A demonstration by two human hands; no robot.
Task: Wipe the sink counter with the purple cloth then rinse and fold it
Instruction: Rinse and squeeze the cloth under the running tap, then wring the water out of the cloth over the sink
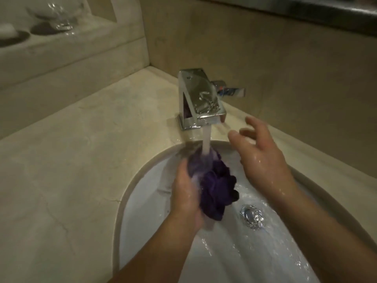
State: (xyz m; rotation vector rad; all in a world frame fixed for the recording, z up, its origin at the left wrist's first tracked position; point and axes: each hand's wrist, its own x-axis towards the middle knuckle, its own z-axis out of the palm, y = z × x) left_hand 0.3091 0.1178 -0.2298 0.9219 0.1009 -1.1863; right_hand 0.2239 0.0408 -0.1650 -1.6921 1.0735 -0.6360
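The purple cloth [216, 186] is bunched up and wet over the white sink basin [146, 180]. My left hand [186, 193] grips it from the left and holds it under the running stream of water [206, 141] from the chrome faucet [201, 99]. My right hand [263, 158] hovers wet to the right of the cloth, fingers spread and relaxed, holding nothing, just below the faucet's side handle [230, 89]. The beige stone counter [71, 160] surrounds the basin.
A chrome drain [253, 216] sits in the basin with water flowing over it. On a raised ledge at the back left stand a clear glass bowl [59, 15] and a white item on a dark dish [10, 34]. Tiled walls close the corner behind the faucet.
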